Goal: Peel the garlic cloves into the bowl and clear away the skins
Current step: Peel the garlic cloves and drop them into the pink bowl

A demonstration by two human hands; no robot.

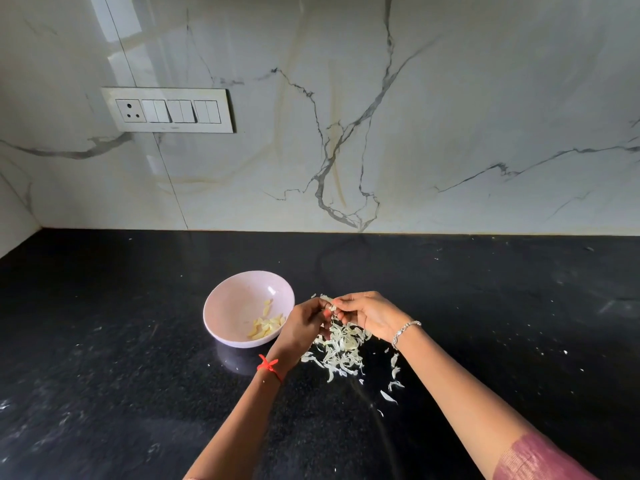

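Right now, lower centre, the left hand (304,327) and right hand (369,315) are pinching a garlic piece (329,304) with curled fingertips over the skins (341,346), likely so scraps land there, bowl (221,306) of peeled cloves (265,329) sitting just left.

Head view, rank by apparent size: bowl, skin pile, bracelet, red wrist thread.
Bowl, then skin pile, though its scattered edges make that close. Bracelet and red wrist thread last, too alike to rank.

A home kitchen: black stone counter (138,341), marble backsplash (450,116), switchboard (169,110).
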